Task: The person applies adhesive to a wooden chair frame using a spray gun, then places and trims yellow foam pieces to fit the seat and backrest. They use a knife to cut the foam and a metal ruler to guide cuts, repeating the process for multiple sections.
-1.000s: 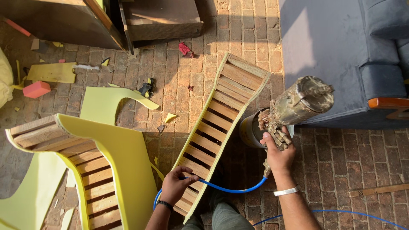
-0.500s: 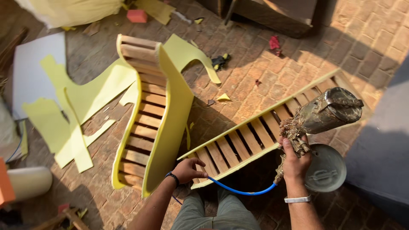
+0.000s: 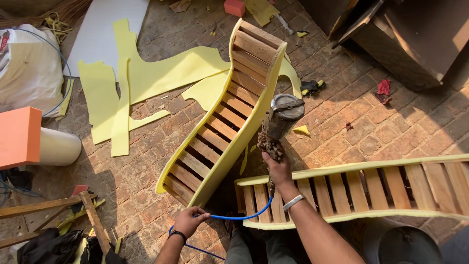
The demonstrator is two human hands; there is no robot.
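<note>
Brick paving now shows more foam offcuts. Right hand (image 3: 278, 168) stays clenched around the grimy metal spray gun (image 3: 281, 120) (blue hose trailing), while left hand (image 3: 189, 221) has left the slatted wooden foam-edged frame (image 3: 222, 122), pinching the blue hose (image 3: 244, 216).

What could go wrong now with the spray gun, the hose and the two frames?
1. The blue hose runs from the left hand under the spray gun held by the right hand; it may snag on a frame corner.
2. The gun is caked with residue and may drip on the wrist.
3. The curved frame stands on edge and might tip.
</note>
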